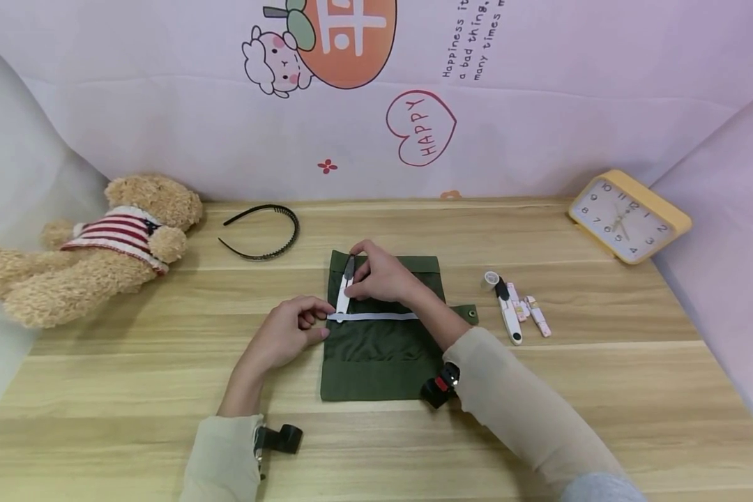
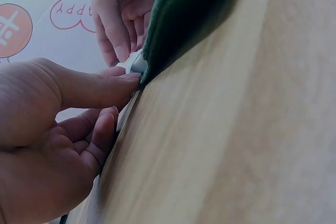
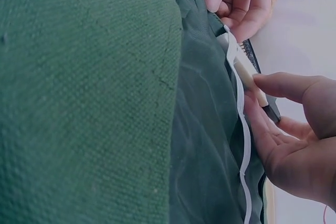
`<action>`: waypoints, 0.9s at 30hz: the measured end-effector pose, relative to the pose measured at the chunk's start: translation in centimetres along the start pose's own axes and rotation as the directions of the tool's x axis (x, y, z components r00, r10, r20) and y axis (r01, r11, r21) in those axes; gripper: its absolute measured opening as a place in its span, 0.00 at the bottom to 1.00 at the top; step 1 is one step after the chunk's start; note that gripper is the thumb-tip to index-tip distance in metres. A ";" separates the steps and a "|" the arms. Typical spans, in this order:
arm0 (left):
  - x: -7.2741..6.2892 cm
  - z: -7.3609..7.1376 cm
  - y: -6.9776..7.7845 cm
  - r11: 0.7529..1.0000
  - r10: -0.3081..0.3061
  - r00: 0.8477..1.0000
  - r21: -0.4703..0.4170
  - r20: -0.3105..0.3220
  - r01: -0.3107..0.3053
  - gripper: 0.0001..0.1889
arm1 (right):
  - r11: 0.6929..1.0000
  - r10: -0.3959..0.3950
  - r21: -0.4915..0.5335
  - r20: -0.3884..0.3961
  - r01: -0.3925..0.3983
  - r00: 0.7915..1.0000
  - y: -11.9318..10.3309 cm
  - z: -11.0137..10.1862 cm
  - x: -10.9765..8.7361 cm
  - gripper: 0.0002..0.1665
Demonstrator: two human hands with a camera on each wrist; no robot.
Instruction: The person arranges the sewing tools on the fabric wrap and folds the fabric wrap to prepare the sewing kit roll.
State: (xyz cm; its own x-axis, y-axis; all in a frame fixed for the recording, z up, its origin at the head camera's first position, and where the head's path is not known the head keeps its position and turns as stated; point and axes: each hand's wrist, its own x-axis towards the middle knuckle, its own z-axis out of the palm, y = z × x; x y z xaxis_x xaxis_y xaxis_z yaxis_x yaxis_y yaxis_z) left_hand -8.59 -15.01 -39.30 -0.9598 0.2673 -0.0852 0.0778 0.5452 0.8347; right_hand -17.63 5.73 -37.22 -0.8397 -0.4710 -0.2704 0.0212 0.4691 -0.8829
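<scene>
A dark green cloth case (image 1: 376,380) lies unfolded on the table, a white elastic band (image 1: 383,316) running across it. My right hand (image 1: 385,275) grips a slim white tool with a dark tip (image 1: 344,296), thumb on one side and fingers on the other. The tool's white lower end sits under the band near the case's left edge. At that edge my left hand (image 1: 288,331) pinches the band's left end; its thumb (image 2: 100,88) lies close to the cloth. In the right wrist view the band (image 3: 242,129) stands loosely off the cloth along its length.
Right of the case lie a similar white tool (image 1: 510,314), a small white roll (image 1: 491,279) and several small patterned pieces (image 1: 537,316). A black headband (image 1: 296,233) and a teddy bear (image 1: 119,244) are at the back left. A yellow clock (image 1: 627,216) stands at the back right.
</scene>
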 end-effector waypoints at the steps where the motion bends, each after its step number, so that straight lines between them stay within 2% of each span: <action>1: 0.0 0.0 0.0 1.000 -0.002 1.000 -0.001 0.001 0.002 0.13 | 1.000 -0.003 -0.015 0.005 0.004 1.000 0.0 0.0 0.0 0.43; 8: 0.0 0.0 0.1 1.000 -0.009 1.000 -0.005 0.000 0.009 0.13 | 0.995 -0.004 -0.100 0.022 0.006 1.000 -0.1 0.0 0.0 0.43; 27: 0.0 0.1 0.2 1.000 -0.006 1.000 -0.017 -0.002 0.006 0.13 | 0.992 -0.008 -0.124 0.082 0.018 0.997 -0.3 0.2 -0.2 0.41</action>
State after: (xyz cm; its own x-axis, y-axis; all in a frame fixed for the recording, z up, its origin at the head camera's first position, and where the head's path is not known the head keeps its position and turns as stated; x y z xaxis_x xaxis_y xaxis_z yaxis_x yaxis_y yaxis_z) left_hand -8.51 -14.85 -39.14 -0.9609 0.2623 -0.0887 0.0678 0.5332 0.8432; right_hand -17.32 5.55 -36.94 -0.7922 -0.5347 -0.2941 -0.0616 0.5495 -0.8332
